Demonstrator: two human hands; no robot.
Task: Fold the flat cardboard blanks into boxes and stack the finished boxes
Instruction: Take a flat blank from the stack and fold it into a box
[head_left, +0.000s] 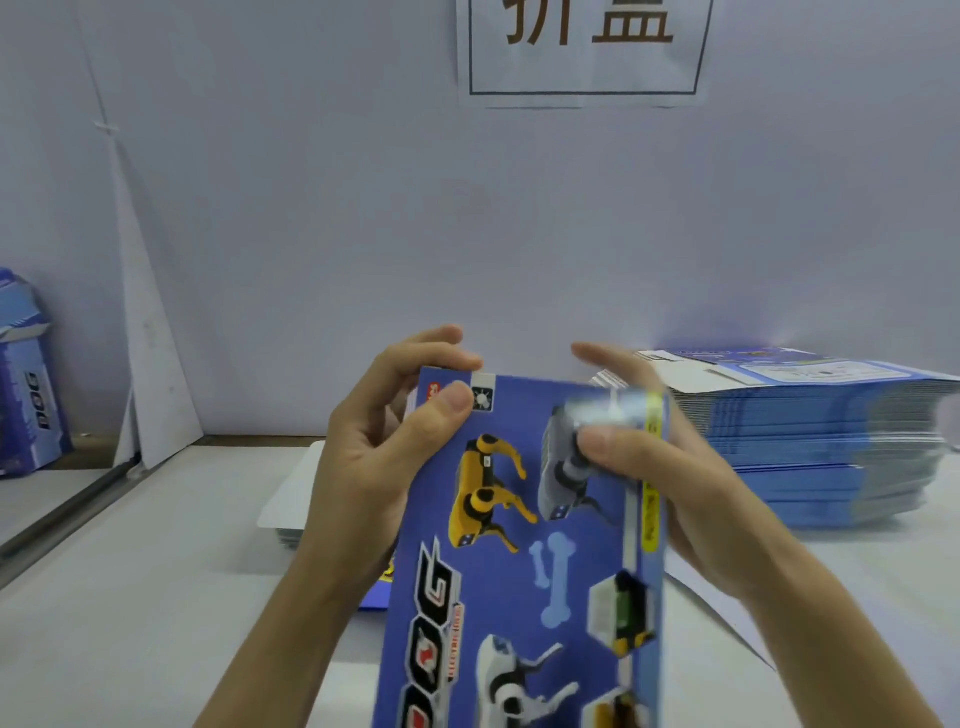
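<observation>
head view: box (519, 571) mid-fold
left hand (374, 457), right hand (680, 478) pinch it; blank pile (831, 441) at three o'clock, finished box (28, 395) at nine.

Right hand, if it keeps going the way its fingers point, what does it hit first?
Likely the left hand, at its fingertips across the top edge of the blue box that the right hand holds; depth unclear.

Blue box (519, 545) cropped below, right hand (670, 467) blurred at the thumb, stack of blanks (831, 441) cut off rightward, wall sign (582, 57) cropped above
</observation>
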